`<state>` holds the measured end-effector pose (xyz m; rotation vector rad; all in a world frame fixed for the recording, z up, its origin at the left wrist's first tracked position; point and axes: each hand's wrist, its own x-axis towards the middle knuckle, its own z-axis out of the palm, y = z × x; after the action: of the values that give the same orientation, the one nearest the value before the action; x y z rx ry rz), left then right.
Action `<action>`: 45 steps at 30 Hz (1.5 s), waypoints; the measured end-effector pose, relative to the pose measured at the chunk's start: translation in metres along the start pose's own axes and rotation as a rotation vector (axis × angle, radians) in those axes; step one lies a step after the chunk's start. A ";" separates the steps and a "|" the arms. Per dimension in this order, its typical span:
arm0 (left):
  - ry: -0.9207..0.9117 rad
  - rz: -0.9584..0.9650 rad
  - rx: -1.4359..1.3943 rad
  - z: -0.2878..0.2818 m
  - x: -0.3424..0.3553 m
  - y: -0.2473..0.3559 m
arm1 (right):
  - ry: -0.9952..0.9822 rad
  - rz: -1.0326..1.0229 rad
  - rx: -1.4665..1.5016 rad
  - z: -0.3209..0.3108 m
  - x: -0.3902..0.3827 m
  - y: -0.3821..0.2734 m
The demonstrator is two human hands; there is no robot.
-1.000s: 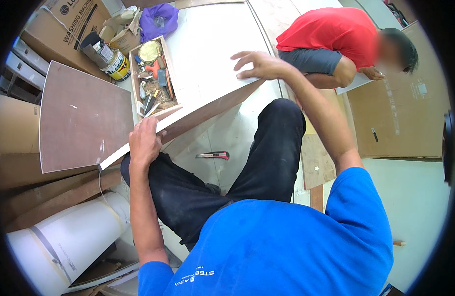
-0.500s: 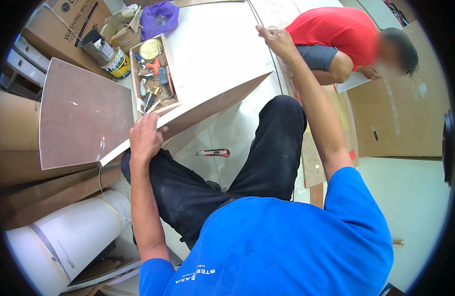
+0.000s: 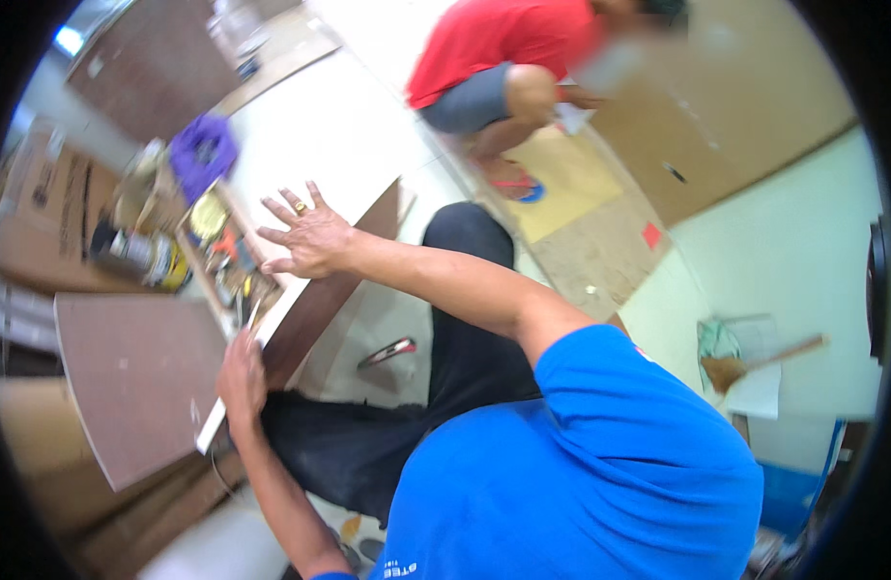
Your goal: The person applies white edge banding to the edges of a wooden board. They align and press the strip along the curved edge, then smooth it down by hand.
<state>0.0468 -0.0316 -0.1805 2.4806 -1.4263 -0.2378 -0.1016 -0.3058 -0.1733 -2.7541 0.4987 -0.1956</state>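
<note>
A long board with a white face and brown underside (image 3: 315,324) runs slantwise in front of me. My left hand (image 3: 241,382) is closed round its white edge near the near end, somewhat blurred. Fingers spread, my right hand (image 3: 315,237) hovers over or rests on the board's white face; contact cannot be told. A ring shows on one finger. Just beyond my left hand is a wooden tray (image 3: 199,275) of hand tools and a round tin. A red and black utility knife (image 3: 388,352) lies on the floor between my legs.
A brown panel (image 3: 141,377) stands at the left, with a paint can (image 3: 165,261), cardboard box (image 3: 54,208) and purple bag (image 3: 202,155) behind. A person in red (image 3: 499,48) crouches far right beside cardboard (image 3: 726,116). A brush (image 3: 731,372) lies at right.
My right hand has come in from the board's far right end toward my left hand, its fingers spreading. My left hand stays at the edge. The view has swung right.
</note>
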 end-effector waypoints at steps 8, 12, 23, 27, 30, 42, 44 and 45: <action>-0.061 -0.094 0.015 -0.003 -0.001 -0.001 | 0.044 0.335 -0.232 -0.070 -0.021 0.167; -0.128 -0.120 -0.252 -0.005 0.010 -0.017 | 0.433 0.586 -0.009 -0.090 -0.032 0.181; 0.384 0.289 -1.040 -0.011 0.078 0.198 | 0.414 0.139 1.902 -0.016 0.035 -0.066; 0.460 0.204 -1.219 -0.011 0.083 0.203 | 0.131 0.135 2.115 -0.010 0.010 -0.100; 0.488 0.154 -1.385 0.015 0.118 0.151 | 0.091 0.025 1.922 -0.014 -0.028 -0.112; -0.023 0.222 0.005 0.001 -0.001 0.054 | 0.230 -0.223 2.577 -0.032 -0.099 0.003; -0.085 0.097 0.068 -0.002 0.007 0.060 | 0.265 -0.208 2.627 -0.030 -0.099 0.000; -0.105 0.049 0.102 -0.001 0.013 0.060 | 0.250 -0.240 2.642 -0.029 -0.098 -0.001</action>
<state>0.0041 -0.0712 -0.1608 2.5439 -1.5764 -0.2969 -0.1984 -0.2784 -0.1536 -0.1555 -0.1917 -0.5856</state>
